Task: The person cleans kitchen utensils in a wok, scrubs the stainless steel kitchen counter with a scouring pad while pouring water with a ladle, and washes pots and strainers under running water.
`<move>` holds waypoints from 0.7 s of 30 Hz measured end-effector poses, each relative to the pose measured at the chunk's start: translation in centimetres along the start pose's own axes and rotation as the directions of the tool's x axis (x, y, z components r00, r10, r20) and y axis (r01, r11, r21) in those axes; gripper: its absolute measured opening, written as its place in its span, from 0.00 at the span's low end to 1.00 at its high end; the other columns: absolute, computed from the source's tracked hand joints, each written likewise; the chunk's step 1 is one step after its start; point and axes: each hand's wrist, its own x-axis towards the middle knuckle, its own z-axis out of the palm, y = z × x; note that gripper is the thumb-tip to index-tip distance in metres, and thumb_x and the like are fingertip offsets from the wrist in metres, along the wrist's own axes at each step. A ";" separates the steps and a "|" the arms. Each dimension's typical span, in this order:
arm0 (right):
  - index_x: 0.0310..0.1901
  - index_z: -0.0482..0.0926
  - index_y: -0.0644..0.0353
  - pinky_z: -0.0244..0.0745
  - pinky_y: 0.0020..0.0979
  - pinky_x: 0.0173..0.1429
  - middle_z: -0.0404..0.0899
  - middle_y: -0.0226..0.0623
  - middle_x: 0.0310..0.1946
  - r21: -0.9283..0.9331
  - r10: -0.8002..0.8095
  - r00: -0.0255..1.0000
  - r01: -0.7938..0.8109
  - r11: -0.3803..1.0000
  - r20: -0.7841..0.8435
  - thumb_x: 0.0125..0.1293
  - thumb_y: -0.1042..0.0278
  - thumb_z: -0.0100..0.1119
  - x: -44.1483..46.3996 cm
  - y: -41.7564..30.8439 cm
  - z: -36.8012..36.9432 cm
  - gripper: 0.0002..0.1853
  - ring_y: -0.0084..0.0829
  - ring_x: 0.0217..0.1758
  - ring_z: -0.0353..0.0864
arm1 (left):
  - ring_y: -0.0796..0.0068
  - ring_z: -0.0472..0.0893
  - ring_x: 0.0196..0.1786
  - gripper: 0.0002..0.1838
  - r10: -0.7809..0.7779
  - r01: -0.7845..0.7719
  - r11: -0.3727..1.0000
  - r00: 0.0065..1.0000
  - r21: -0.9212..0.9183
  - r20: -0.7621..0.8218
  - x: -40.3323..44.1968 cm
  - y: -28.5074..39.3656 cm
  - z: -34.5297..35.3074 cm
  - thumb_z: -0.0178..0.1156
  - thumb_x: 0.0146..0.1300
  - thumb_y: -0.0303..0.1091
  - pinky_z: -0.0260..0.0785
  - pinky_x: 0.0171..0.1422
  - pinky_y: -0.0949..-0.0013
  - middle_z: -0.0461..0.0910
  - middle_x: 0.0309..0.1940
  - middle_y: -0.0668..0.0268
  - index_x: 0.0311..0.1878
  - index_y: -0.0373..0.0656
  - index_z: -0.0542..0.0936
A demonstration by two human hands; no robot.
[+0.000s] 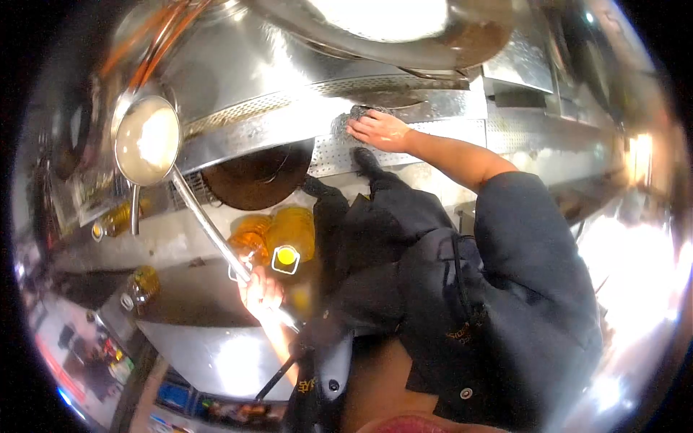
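Observation:
My left hand [261,292] is closed around the long metal handle of a ladle [209,222]. The ladle's round bowl appears at the upper left, its pale inside shining. My right hand [379,131] reaches forward and presses a grey wire scouring pad [350,123] onto the wet steel edge of the stove [281,124]. Its fingers curl over the pad and partly hide it. Just beyond this hand is the large wok [484,47], bright with glare inside.
Below the stove edge sits a dark round pan [256,177]. Large bottles of yellow oil [292,229] and orange oil [249,234] stand by my legs. Another oil bottle [143,283] is at the left, near a steel counter [216,353]. Perforated steel panels [328,155] run along the stove.

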 end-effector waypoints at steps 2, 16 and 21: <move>0.73 0.66 0.61 0.68 0.39 0.70 0.68 0.38 0.73 0.046 0.049 0.998 -0.047 0.998 -0.032 0.69 0.71 0.52 -2.3 -0.6 0.1 0.30 0.31 0.69 0.72 | 0.86 0.57 0.12 0.22 -0.037 0.037 0.999 0.999 0.030 0.011 0.2 0.9 -0.2 0.41 0.80 0.25 0.54 0.11 0.78 0.61 0.23 0.71 0.75 0.42 0.60; 0.56 0.79 0.62 0.77 0.46 0.63 0.78 0.45 0.58 0.261 0.871 0.490 -0.847 0.463 0.044 0.63 0.72 0.57 -24.0 11.2 0.8 0.19 0.48 0.60 0.78 | 0.87 0.56 0.11 0.21 -0.285 0.284 0.902 0.958 0.324 -0.047 2.8 2.5 1.9 0.47 0.78 0.25 0.50 0.11 0.79 0.61 0.21 0.72 0.71 0.40 0.62; 0.56 0.81 0.55 0.77 0.45 0.62 0.83 0.48 0.49 0.493 0.453 0.731 -0.681 0.541 0.511 0.76 0.46 0.47 -4.8 9.0 0.0 0.23 0.45 0.52 0.83 | 0.87 0.56 0.11 0.22 -0.267 0.279 0.890 0.960 0.360 -0.084 2.7 0.9 2.5 0.46 0.78 0.25 0.51 0.11 0.79 0.60 0.21 0.72 0.72 0.40 0.62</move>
